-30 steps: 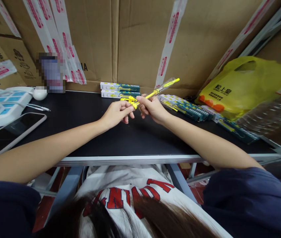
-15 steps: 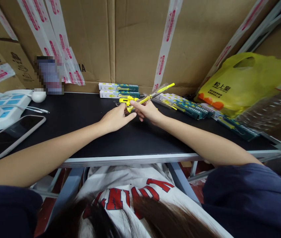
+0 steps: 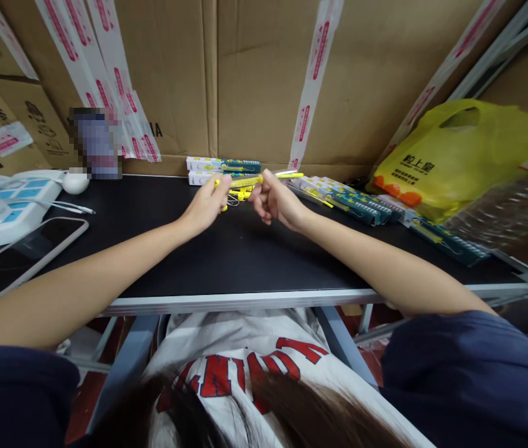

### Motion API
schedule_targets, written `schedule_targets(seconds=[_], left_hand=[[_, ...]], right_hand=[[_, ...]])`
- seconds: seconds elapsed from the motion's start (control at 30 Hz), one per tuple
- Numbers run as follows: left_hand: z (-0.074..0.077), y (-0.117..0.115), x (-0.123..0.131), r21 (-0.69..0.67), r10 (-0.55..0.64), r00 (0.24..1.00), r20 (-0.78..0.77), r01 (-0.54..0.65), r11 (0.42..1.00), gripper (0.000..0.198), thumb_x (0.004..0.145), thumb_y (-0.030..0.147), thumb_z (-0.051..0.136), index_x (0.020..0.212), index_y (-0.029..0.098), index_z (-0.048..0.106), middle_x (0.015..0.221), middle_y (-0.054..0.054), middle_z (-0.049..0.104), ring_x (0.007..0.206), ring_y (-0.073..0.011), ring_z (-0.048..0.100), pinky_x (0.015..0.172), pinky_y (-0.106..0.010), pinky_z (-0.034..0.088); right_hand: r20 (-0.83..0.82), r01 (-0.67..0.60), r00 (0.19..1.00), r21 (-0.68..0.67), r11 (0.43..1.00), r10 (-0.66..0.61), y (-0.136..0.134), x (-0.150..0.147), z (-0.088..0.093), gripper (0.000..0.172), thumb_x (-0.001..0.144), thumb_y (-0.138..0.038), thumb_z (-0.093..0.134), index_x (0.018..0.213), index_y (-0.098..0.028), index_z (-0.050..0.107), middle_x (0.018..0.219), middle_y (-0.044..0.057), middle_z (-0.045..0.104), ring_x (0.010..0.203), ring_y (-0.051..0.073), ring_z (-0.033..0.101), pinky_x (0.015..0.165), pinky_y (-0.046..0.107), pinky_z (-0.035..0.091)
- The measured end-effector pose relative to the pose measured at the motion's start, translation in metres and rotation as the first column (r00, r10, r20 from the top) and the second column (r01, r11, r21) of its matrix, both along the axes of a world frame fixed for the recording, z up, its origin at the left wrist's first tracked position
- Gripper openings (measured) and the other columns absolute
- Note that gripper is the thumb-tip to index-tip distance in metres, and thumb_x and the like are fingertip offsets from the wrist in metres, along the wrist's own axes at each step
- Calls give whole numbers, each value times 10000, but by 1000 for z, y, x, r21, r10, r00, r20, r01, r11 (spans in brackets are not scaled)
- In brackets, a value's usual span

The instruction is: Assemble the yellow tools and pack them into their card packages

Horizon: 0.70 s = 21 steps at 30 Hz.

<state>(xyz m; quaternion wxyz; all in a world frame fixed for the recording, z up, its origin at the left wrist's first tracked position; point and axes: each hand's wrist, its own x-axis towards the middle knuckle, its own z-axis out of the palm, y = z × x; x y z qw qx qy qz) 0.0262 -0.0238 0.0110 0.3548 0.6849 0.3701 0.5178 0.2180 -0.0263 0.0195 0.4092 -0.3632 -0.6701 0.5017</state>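
Above the black tabletop (image 3: pixel 189 261), both my hands hold one slim yellow stick-shaped tool (image 3: pixel 245 182) with clear plastic along it. It lies nearly level. My left hand (image 3: pixel 205 202) pinches its left end, where a yellow tip shows past the fingers. My right hand (image 3: pixel 280 202) pinches it further right, thumb and forefinger together, other fingers curled. The thin yellow end sticks out beyond my right hand. Small yellow parts with thin wire loops lie on the table just behind and between my hands, partly hidden. The tool's exact kind cannot be made out.
Two stacked green-and-white boxes (image 3: pixel 224 165) stand behind my hands. More such boxes (image 3: pixel 352 202) lie to the right, near a yellow plastic bag (image 3: pixel 454 155). At left are a phone (image 3: pixel 25 255), a white power strip (image 3: pixel 35 190) and cables. Cardboard (image 3: pixel 254 81) walls the back.
The yellow tool has swung from a steep slant to nearly level. My left hand has shifted left and up to its left end, and my hands are further apart.
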Motion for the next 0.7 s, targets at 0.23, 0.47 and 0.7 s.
schedule_targets(seconds=[0.23,0.47,0.7], left_hand=[[12,23,-16,-225,128,949,288,-63,972,416,1002,424,444,646,222,373,449,84,276,379,-70,293,461,-195,345],[12,18,-15,-291,203,900,386,-91,952,424,994,382,421,606,226,347,416,78,259,352,-71,282,434,-187,353],[14,15,-14,-287,209,877,433,-86,954,453,1024,326,339,583,223,335,407,76,260,344,-66,283,431,-175,346]], right_hand=[[215,156,947,339,928,-238,36,28,-16,240,959,-420,482,838,-214,516,616,-16,573,514,118,483,502,245,403],[509,-16,688,723,691,-517,44,33,-30,59,890,-236,566,920,-197,599,852,46,633,764,189,570,711,323,440],[661,-324,411,750,577,-628,60,-1,-12,260,951,-278,528,1135,-137,646,1162,154,642,1090,299,567,948,408,454]])
